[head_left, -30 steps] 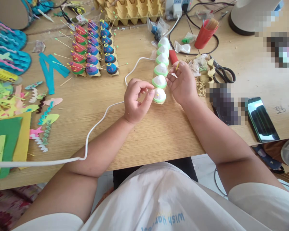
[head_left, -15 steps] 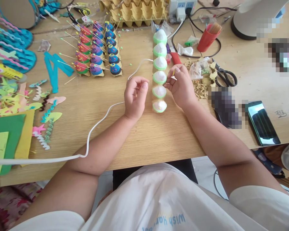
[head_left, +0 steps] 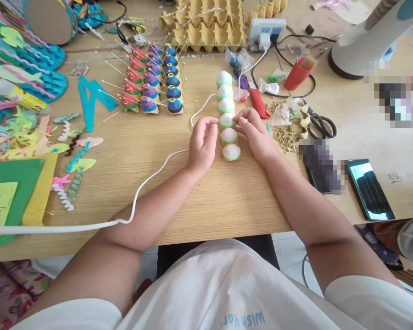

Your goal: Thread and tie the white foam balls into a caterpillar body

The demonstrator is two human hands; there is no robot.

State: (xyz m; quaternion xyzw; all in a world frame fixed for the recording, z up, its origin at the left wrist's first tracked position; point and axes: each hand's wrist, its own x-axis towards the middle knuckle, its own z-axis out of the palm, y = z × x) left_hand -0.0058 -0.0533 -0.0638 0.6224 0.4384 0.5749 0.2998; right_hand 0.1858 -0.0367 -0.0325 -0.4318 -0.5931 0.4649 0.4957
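Observation:
A row of several white domes with green rims (head_left: 229, 135) runs away from me on the wooden table (head_left: 209, 197). My left hand (head_left: 202, 143) rests left of the row with its fingers curled; the fingertips meet the side of the third dome (head_left: 226, 120). My right hand (head_left: 256, 136) is on the other side of that dome. Its thumb and fingers are pinched together at the dome's rim, and whatever they pinch is too small to see.
A white cable (head_left: 151, 176) snakes under my left arm. Painted carton figures with pins (head_left: 151, 87) and an egg tray (head_left: 206, 27) stand behind. Foam cutouts (head_left: 20, 137) lie left. Scissors (head_left: 318, 126), scraps, a red cup (head_left: 298, 73) and a phone (head_left: 370, 188) lie right.
Both hands have moved up the row from the nearest dome to the third one. The small yellow stick seen in my right fingers earlier no longer shows.

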